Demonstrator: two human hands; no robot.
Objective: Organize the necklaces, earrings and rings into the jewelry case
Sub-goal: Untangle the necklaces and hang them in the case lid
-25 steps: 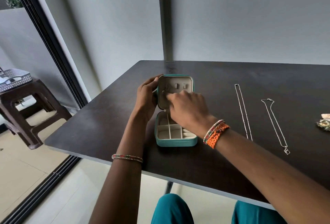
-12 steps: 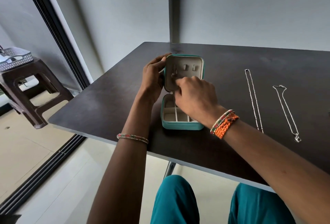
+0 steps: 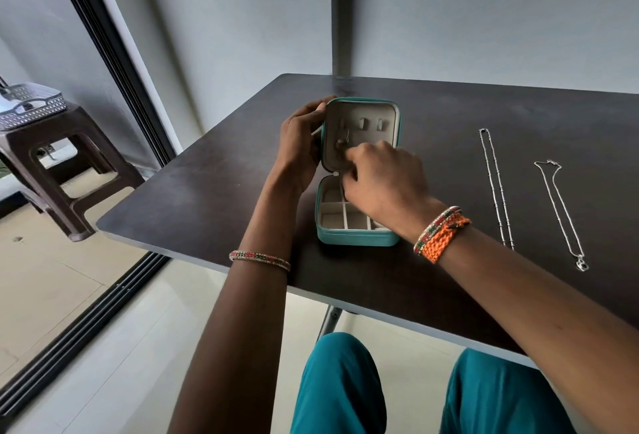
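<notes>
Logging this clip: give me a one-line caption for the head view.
Left hand steadies the teal jewelry case lid while right hand works inside it; two necklaces lie on the table.

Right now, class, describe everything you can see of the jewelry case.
The jewelry case is small, teal outside and cream-lined, standing open near the table's front edge. Its lid is upright, with three small tabs; the base has divided compartments. The left hand grips the lid's edge; the right hand works something small against the lining.
</notes>
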